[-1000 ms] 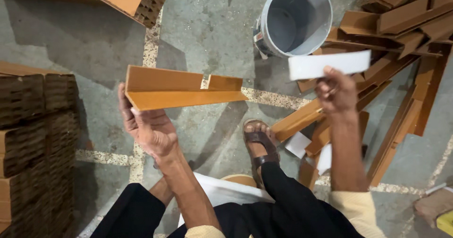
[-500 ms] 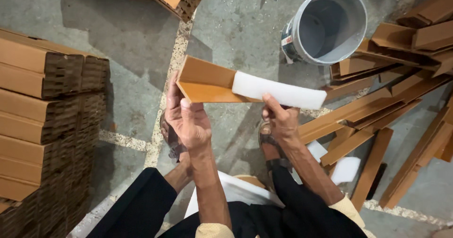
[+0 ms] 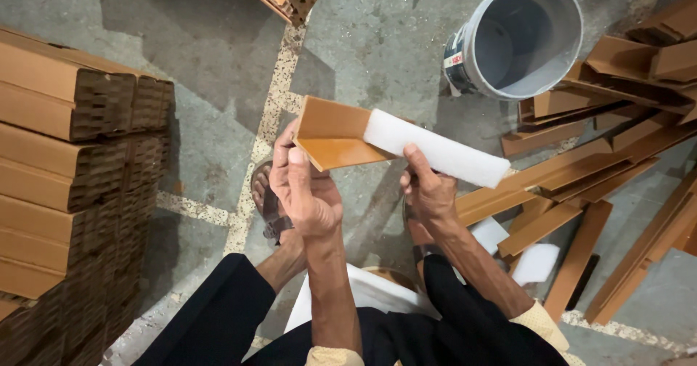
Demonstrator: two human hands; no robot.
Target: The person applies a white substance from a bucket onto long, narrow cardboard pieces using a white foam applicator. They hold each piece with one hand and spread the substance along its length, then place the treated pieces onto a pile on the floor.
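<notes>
My left hand (image 3: 305,188) grips the near end of a brown cardboard angle piece (image 3: 330,137), folded in an L shape and held above the floor. My right hand (image 3: 428,188) holds a white foam strip (image 3: 435,155) pressed along the right part of that angle piece, thumb on the strip's lower edge. The strip sticks out past the cardboard toward the right. Both hands are close together above my knees.
A grey plastic bucket (image 3: 519,39) stands on the concrete floor (image 3: 218,54) at upper right. Loose cardboard angle pieces (image 3: 581,192) lie scattered at right, with white foam pieces (image 3: 534,264) among them. Stacks of nested cardboard angles (image 3: 65,163) rise at left.
My right hand brought the white foam strip from the right over to the cardboard angle and laid it along the piece. The view shifted slightly to the left.
</notes>
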